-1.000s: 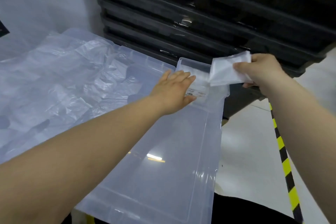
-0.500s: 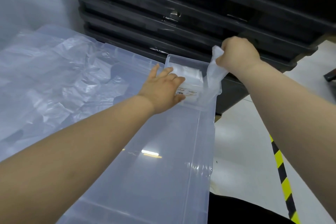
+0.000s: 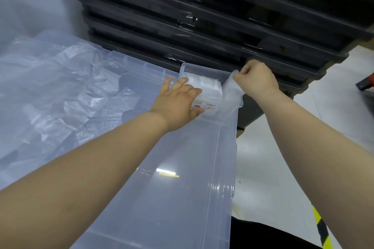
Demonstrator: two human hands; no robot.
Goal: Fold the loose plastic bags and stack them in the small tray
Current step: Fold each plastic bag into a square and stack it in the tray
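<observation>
A small clear tray (image 3: 202, 66) sits at the far end of a large translucent lid, holding a stack of folded plastic bags (image 3: 206, 89). My left hand (image 3: 180, 103) lies flat with straight fingers against the left side of that stack. My right hand (image 3: 257, 79) pinches a folded plastic bag (image 3: 232, 95) by its top edge and holds it upright in the tray's right side, beside the stack. Loose crumpled plastic bags (image 3: 60, 87) are spread out to the left.
The large translucent bin lid (image 3: 182, 188) runs from the tray toward me. Stacked black pallets (image 3: 202, 16) rise directly behind the tray. At right lies pale floor with a yellow-and-black striped line (image 3: 321, 228). A grey wall stands at far left.
My right hand brought the folded bag from above the tray's right corner down into the tray, turning it upright. My left hand stayed on the stack.
</observation>
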